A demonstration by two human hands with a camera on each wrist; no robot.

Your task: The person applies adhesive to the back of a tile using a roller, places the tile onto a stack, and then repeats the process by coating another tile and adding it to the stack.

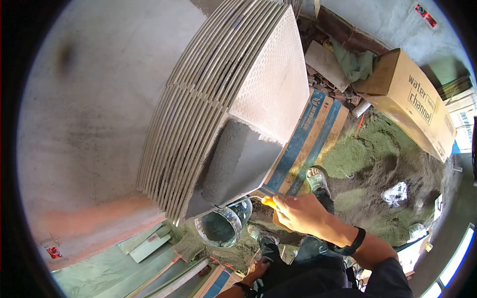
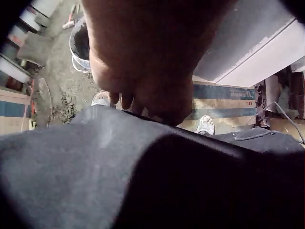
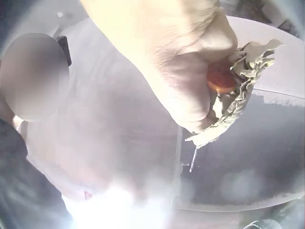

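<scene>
My right hand (image 1: 303,213) grips the orange handle (image 1: 270,202) of a paint roller, its thin metal rod leading to a grey-coated roller cover (image 1: 223,156). The cover lies against the pale, dimpled back of a large tile (image 1: 273,74), over a band of dark grey coating (image 1: 258,159). In the right wrist view a ragged tan sheet (image 3: 228,117) surrounds the handle and partly hides my fingers. My left hand (image 1: 258,268) hangs low by my leg, fingers loose at the dark cloth (image 2: 95,138) in the left wrist view. A bucket (image 1: 218,228) with grey contents stands below the tile.
Many large tiles (image 1: 194,109) lean in a stack along the wall. Flattened cardboard (image 1: 298,149) lies under one foot. A big carton (image 1: 412,94), sand piles (image 1: 367,139) and rubble cover the right side; boards (image 1: 149,248) lie at the lower left.
</scene>
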